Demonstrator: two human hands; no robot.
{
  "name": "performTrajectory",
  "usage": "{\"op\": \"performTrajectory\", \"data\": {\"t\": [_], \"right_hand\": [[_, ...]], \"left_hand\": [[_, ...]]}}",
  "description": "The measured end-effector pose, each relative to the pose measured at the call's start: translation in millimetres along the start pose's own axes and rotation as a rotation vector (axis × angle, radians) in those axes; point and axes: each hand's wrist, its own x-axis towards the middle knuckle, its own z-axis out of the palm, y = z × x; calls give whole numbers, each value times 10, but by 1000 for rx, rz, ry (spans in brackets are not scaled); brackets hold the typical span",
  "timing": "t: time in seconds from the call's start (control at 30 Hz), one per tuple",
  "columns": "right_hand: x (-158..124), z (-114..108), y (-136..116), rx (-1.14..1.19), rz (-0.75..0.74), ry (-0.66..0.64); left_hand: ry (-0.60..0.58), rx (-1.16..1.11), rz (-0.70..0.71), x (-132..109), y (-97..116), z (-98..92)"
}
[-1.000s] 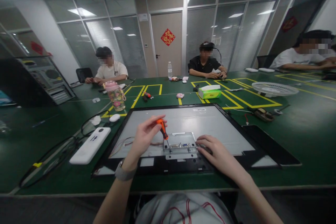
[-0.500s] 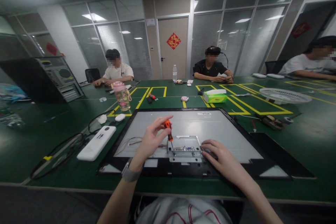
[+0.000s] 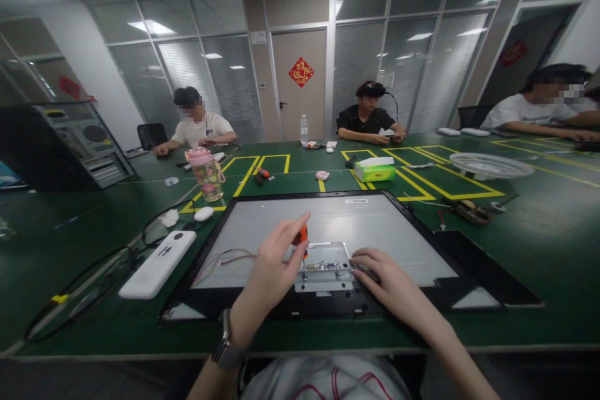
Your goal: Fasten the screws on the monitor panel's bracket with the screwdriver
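Left hand (image 3: 277, 261) grips an orange screwdriver (image 3: 304, 237) upright, seemingly for straight pressure. Right hand (image 3: 387, 278), fingers loosely curved, apparently steadies the metal bracket (image 3: 330, 254).

Screwdriver (image 3: 304, 235): orange-and-black handle, partly hidden, held between the left fingers (image 3: 296, 225); near upright, slim shaft directed down below them. Metal bracket (image 3: 329, 251): silvery, flat, small connectors along its near part; sits between the left fingers and the right fingers (image 3: 367, 255). Display panel (image 3: 347, 219): grey face, black frame, lying flat beneath all fingers.
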Motion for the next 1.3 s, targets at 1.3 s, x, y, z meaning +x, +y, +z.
{"op": "performTrajectory", "data": {"t": [1.3], "right_hand": [[-96, -57, -91, -14, -122, -48]], "left_hand": [[228, -332, -370, -41, 114, 574]]}}
